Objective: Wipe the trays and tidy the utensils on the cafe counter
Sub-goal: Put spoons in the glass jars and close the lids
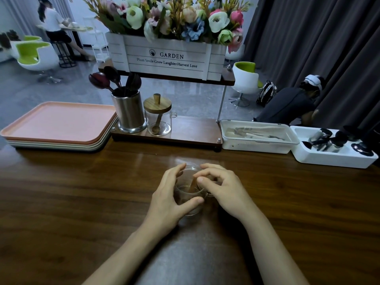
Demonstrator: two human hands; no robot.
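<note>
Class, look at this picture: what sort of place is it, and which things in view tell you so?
Most likely a cafe's self-service counter. A stack of serving trays lies on the wooden counter, a steel holder of spoons and white cutlery bins stand ready, and lounge chairs sit beyond.

1. Table: dark wood grain, smooth, glossy sheen.
2. Glass jar between the hands: clear, shiny glass.
3. Trays: matt plastic, top one pink.
4. Utensil holder: brushed metal, reflective.
5. Lidded jar: clear glass, wooden lid.
6. Planter box: white painted wooden slats.
7. Cutlery bins: white smooth plastic.
</note>
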